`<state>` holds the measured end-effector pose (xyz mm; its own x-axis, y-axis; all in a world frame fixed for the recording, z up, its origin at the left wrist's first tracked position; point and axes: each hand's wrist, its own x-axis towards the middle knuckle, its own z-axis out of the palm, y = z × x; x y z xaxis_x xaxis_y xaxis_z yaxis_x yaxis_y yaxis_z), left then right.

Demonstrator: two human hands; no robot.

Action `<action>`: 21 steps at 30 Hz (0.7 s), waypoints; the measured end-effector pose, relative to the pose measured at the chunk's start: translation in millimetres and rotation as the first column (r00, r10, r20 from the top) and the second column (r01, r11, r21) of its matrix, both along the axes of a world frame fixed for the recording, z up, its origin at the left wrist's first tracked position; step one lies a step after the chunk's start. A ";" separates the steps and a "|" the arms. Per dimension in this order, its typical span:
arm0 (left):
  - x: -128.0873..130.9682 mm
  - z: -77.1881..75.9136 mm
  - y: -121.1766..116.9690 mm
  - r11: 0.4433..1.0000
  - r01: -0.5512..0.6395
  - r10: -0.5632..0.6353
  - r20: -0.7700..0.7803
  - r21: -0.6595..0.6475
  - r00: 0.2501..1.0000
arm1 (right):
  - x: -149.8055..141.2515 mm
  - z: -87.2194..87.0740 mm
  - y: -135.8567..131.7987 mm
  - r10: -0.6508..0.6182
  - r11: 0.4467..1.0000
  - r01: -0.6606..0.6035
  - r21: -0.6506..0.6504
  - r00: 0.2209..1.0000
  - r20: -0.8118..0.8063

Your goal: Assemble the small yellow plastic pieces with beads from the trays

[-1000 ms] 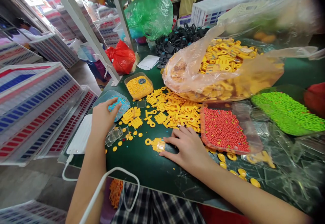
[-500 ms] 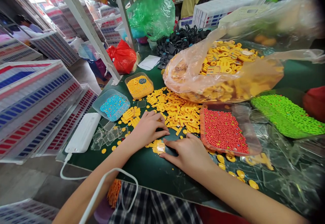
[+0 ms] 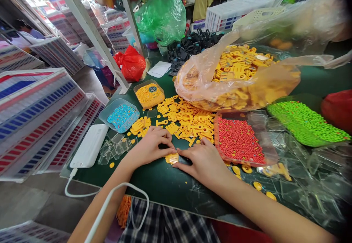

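Piece (image 3: 171,158) flat, long axis left-right.

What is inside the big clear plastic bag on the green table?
The plastic bag holds a heap of yellow plastic parts, visible through its open mouth and film. How deep the heap goes and what lies at the bottom is hidden by the parts on top.

Yellow part (image 3: 172,158): glossy plastic; table (image 3: 162,180): matt green; bag (image 3: 209,74): thin clear film.

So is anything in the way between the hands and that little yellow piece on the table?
Nothing visible. The left hand and right hand both already touch the yellow piece, fingertips meeting over it on the green table.
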<state>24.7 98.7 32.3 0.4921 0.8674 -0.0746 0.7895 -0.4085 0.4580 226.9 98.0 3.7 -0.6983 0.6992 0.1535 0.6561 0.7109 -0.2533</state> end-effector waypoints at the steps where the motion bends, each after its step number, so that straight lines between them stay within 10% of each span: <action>1: 0.9 -0.6 0.2 1.000 0.004 -0.004 -0.004 0.001 1.000 | -0.1 0.3 0.0 0.000 1.000 0.000 0.002 1.000 0.000; 10: -13.9 2.1 -10.9 0.990 -0.138 0.130 0.165 0.041 0.978 | 0.8 -6.2 3.1 -0.015 0.999 0.018 0.051 0.998 -0.054; 21: -10.5 -15.4 -8.9 0.973 -0.219 0.220 -0.014 0.069 0.975 | -5.3 -15.5 7.9 -0.093 0.972 0.131 0.194 0.977 -0.194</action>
<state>14.1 89.7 17.0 0.2880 0.9574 -0.0210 0.8725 -0.2533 0.4179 221.7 106.0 -11.8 -0.5642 0.7113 0.4192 0.6905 0.6849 -0.2327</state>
